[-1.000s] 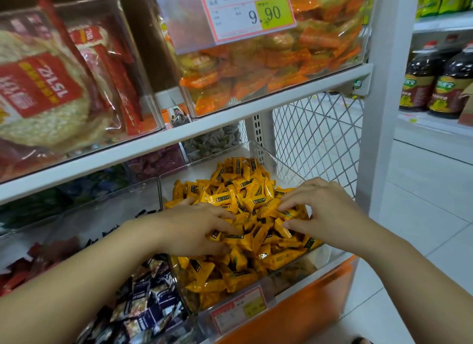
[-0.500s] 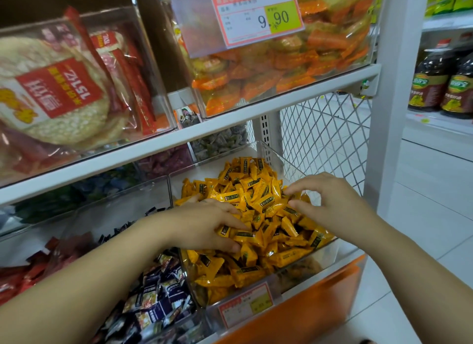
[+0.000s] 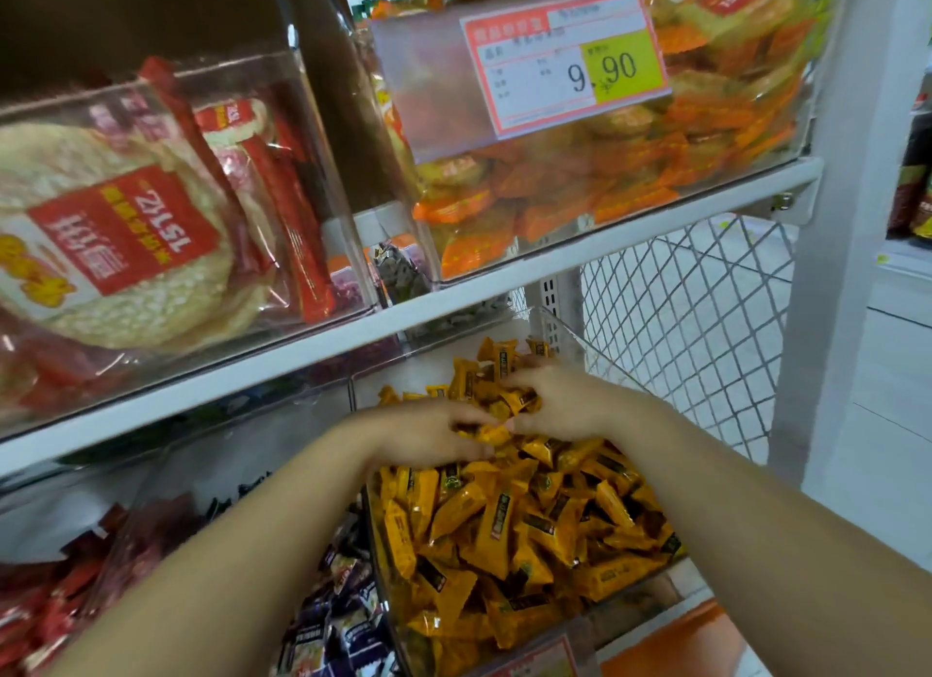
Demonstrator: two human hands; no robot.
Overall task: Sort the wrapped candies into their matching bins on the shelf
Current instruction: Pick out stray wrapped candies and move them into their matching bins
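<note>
Left hand (image 3: 428,434) and right hand (image 3: 570,404) dug in, fingers (image 3: 464,415) curled round yellow candies (image 3: 504,525): light, slippery little packs, I reckoned, best pinched at the crimped ends.

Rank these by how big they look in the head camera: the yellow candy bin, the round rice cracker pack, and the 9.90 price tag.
1. yellow candy bin: largest, though it is also nearest the camera.
2. round rice cracker pack: partly cut off at the left edge.
3. 9.90 price tag: smallest.
</note>
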